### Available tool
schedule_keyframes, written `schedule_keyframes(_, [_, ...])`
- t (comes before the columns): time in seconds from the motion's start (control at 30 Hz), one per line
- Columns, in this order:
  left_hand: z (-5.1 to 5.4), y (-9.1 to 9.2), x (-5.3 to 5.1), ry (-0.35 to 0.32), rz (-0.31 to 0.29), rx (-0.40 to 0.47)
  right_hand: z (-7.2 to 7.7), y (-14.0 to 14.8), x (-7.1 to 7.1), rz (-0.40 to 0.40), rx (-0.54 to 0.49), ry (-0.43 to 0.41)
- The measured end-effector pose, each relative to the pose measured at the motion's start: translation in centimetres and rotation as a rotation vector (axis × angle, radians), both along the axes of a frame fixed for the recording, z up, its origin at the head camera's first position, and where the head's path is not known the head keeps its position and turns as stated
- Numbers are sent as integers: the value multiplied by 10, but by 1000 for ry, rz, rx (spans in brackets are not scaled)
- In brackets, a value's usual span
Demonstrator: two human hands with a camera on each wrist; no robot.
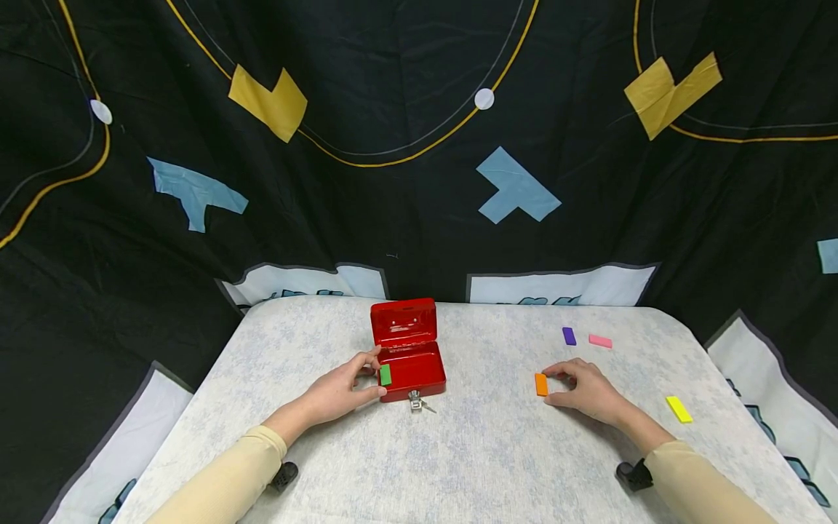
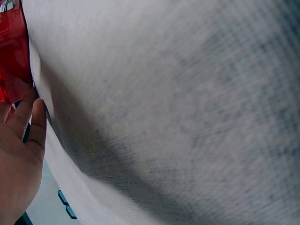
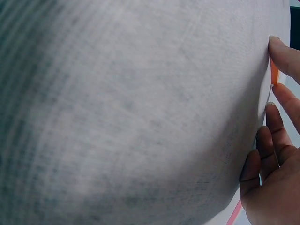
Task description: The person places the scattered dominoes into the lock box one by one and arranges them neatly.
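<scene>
A red cash box (image 1: pixel 428 367) stands on the cloth-covered table with its lid (image 1: pixel 406 322) raised. Just inside its left wall is a green block (image 1: pixel 385 375); I cannot tell if it rests on the floor of the box. My left hand (image 1: pixel 343 386) is at that wall, thumb and index finger spread wider than the green block. Part of the box and the left fingers show in the left wrist view. Farther right, my right hand (image 1: pixel 585 393) pinches an orange block (image 1: pixel 541 384) by its ends, at the table surface. The right wrist view shows it between thumb and index finger.
At the box's front hangs a padlock (image 1: pixel 415 402) with a key. A purple block (image 1: pixel 569 336) and a pink block (image 1: pixel 600 341) lie beyond the right hand. To its right lies a yellow block (image 1: pixel 679 409). Behind the table hangs a black patterned cloth (image 1: pixel 406 218).
</scene>
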State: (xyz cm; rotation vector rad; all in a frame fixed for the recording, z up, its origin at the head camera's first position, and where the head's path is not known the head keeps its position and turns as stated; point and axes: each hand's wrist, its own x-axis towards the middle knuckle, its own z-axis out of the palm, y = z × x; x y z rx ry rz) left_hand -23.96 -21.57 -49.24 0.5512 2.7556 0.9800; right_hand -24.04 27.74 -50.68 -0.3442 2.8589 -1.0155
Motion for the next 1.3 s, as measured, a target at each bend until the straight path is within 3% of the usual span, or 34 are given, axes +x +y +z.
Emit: schedule_keyframes(1.3, [0, 0, 0, -7, -2, 9, 2, -2, 1, -3, 2, -16])
